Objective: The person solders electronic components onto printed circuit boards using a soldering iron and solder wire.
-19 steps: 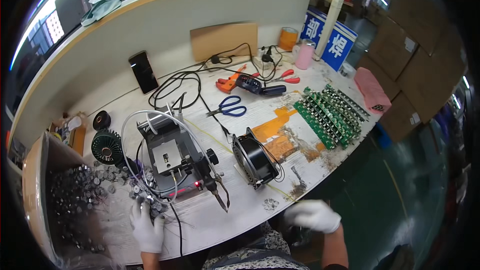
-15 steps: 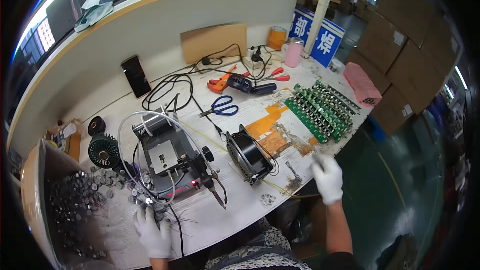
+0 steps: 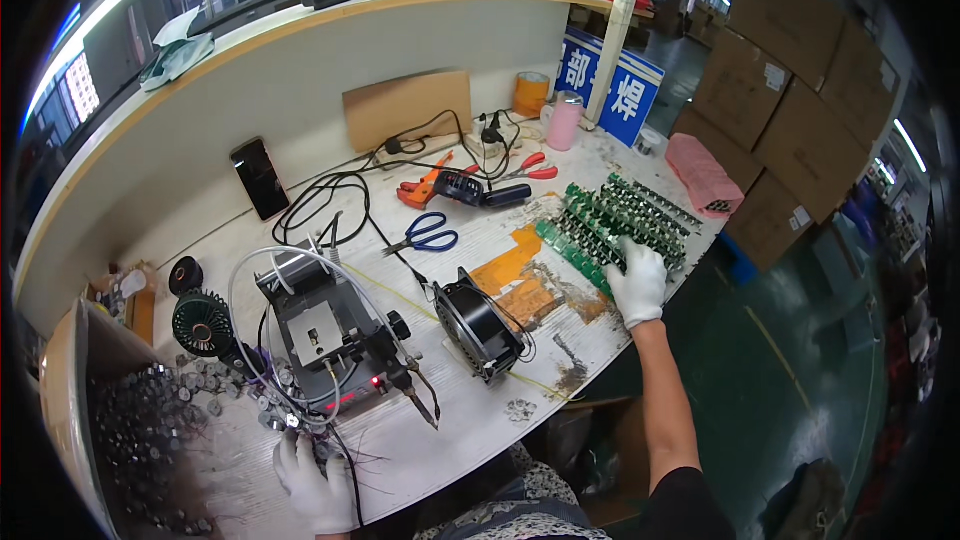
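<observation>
Desk (image 3: 410, 460), near edge, left: left hand (image 3: 315, 485), white-gloved, fingertips down at small round metal parts (image 3: 284, 420); cannot tell whether that grip is closed on one. Parts lie in a loose heap beyond and left of the fingers, squat, axes scattered, too small to read one by one. Likely light, hard, slick under a glove, thin leads easily bent; best held round the metal rim. Farther off, soldering station (image 3: 320, 330), its iron (image 3: 403, 380) aimed near and right. Black fan (image 3: 480, 328) to the right of it. Beyond, right side: right hand (image 3: 640, 285), also gloved, fingers bent over the near part of green circuit boards (image 3: 572, 240); fingertips hard to make out, cannot tell if this grip has a board. Boards lie side by side, narrow strips, long axis running far left to near right. Probably light and stiff, components fragile; take by the long edges or ends. Pink cloth bundle (image 3: 702, 172) just past them.
</observation>
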The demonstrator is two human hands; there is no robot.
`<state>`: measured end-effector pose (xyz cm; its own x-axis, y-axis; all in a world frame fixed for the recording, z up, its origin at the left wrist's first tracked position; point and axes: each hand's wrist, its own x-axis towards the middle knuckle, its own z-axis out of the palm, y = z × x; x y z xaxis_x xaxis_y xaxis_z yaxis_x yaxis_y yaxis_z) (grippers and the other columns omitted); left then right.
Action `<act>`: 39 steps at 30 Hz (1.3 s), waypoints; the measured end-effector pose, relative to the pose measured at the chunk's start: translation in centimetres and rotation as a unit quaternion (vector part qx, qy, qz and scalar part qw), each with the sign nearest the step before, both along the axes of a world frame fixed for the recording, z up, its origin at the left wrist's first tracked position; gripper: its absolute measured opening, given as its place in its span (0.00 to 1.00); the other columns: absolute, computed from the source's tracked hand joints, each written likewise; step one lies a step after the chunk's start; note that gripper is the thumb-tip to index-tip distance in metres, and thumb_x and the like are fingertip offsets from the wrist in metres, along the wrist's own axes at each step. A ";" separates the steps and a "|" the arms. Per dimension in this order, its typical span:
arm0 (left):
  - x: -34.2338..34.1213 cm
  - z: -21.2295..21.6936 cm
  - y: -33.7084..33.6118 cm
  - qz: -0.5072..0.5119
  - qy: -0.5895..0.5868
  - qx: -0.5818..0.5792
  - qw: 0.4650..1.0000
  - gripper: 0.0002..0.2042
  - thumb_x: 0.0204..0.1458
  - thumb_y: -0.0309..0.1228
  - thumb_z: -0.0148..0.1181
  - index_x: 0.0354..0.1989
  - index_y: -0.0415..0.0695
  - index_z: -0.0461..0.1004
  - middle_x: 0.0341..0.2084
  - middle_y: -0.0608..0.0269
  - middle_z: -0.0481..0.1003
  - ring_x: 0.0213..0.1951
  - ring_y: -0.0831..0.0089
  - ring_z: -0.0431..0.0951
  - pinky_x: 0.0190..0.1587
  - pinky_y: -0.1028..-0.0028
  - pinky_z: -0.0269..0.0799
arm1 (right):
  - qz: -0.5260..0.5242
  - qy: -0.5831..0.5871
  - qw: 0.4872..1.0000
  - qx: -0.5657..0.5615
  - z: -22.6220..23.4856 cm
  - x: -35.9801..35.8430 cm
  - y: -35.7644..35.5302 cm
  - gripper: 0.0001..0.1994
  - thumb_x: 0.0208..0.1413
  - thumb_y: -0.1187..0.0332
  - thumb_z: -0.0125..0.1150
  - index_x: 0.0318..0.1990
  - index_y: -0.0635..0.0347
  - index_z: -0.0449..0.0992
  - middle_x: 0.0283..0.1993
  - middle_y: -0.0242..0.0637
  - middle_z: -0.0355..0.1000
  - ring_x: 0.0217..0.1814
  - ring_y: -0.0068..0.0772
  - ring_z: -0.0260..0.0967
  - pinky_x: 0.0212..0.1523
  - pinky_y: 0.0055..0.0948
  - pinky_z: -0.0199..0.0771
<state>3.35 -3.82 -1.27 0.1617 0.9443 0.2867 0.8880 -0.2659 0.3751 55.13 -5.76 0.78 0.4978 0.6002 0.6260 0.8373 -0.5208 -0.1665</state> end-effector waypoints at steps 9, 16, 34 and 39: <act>-0.1 0.1 -0.1 0.000 -0.033 -0.004 0.999 0.25 0.44 0.28 0.57 0.52 0.30 0.66 0.58 0.40 0.62 0.60 0.43 0.59 0.63 0.53 0.54 | 0.095 0.026 0.995 -0.033 1.6 -5.9 -2.6 0.16 0.41 0.64 0.66 0.40 0.56 0.80 0.39 0.40 0.73 0.43 0.45 0.69 0.46 0.41 0.69; -1.1 0.3 -0.1 0.008 -0.178 0.033 0.983 0.25 0.48 0.28 0.55 0.56 0.32 0.65 0.60 0.41 0.61 0.60 0.45 0.62 0.63 0.58 0.57 | 0.168 0.096 0.980 -0.042 2.7 -6.3 -4.0 0.16 0.44 0.59 0.66 0.40 0.56 0.80 0.41 0.39 0.74 0.46 0.44 0.68 0.49 0.40 0.69; -2.2 0.0 0.0 -0.027 -0.228 0.031 0.973 0.21 0.55 0.33 0.54 0.54 0.33 0.69 0.55 0.37 0.67 0.56 0.43 0.67 0.60 0.57 0.61 | 0.014 0.120 0.988 -0.095 5.2 -5.6 -2.7 0.13 0.50 0.57 0.57 0.35 0.54 0.83 0.37 0.45 0.77 0.42 0.46 0.74 0.46 0.42 0.72; -2.5 0.5 0.0 -0.018 -0.201 0.038 0.979 0.19 0.54 0.32 0.54 0.51 0.32 0.71 0.53 0.37 0.68 0.55 0.43 0.67 0.59 0.57 0.62 | 0.049 0.066 0.996 -0.030 5.3 -2.7 -2.7 0.15 0.50 0.53 0.58 0.37 0.51 0.83 0.45 0.41 0.75 0.50 0.46 0.69 0.52 0.40 0.68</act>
<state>0.89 -3.79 -0.78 0.0544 0.9136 0.4029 0.6629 -0.3348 0.6697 52.38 -8.50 6.04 0.5101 0.6847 0.5206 0.8578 -0.4492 -0.2498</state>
